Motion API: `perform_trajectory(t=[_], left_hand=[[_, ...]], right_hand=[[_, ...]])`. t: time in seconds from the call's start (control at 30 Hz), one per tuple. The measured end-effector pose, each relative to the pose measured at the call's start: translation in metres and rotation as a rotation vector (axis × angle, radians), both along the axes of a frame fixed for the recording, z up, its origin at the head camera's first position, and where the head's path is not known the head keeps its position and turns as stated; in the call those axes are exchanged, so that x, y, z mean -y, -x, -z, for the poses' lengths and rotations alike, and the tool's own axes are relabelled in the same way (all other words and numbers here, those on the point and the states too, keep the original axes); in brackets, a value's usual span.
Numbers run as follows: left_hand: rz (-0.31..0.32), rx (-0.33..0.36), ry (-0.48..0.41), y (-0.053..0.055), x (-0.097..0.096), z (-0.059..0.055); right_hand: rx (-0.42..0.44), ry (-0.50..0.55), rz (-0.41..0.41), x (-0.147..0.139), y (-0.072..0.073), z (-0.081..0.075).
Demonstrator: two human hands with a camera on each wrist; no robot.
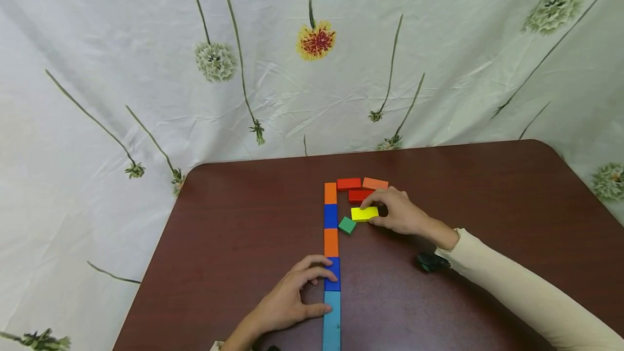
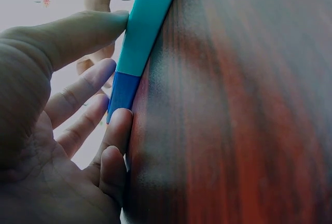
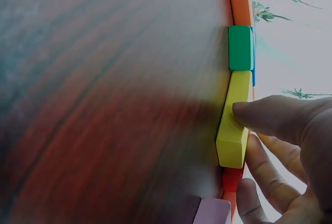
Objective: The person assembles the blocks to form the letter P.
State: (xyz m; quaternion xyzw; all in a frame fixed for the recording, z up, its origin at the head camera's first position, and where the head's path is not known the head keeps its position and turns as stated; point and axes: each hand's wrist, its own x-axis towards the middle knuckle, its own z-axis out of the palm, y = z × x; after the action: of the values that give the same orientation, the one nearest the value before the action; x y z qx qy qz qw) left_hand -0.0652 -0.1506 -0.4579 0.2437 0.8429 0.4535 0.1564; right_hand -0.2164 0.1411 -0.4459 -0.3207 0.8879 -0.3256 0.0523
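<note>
A column of blocks runs down the table, alternating orange [image 1: 331,242] and blue [image 1: 330,215], with a longer teal block [image 1: 332,321] nearest the person. My left hand [image 1: 294,296] lies along its left side, fingertips on a blue block [image 2: 123,92] and thumb against the teal block's edge. To the right of the column, my right hand [image 1: 401,211] pinches a yellow block [image 1: 364,214] between thumb and fingers. The yellow block's left end is close to a small green block [image 1: 347,225], which sits at an angle.
Behind the yellow block lie two red blocks, one at the back [image 1: 348,184] and one nearer [image 1: 359,196], plus a light orange block [image 1: 375,183]. The right wrist view also shows a mauve block [image 3: 212,212]. A flower-printed cloth [image 1: 146,58] hangs beyond the brown table [image 1: 234,221].
</note>
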Motion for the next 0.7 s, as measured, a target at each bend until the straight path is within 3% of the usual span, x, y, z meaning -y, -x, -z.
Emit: perform_trajectory(t=[0.43,0.7], left_hand=[[-0.006,-0.012,0.008,-0.0016,-0.0006,0.0010],[-0.003,-0.009,0.014,0.0000,-0.0003,-0.0004]], right_hand=[[-0.009,-0.034,-0.026,0.0038,-0.0005,0.0000],[-0.026,-0.057,-0.002,0.0071,0.0006,0.0003]])
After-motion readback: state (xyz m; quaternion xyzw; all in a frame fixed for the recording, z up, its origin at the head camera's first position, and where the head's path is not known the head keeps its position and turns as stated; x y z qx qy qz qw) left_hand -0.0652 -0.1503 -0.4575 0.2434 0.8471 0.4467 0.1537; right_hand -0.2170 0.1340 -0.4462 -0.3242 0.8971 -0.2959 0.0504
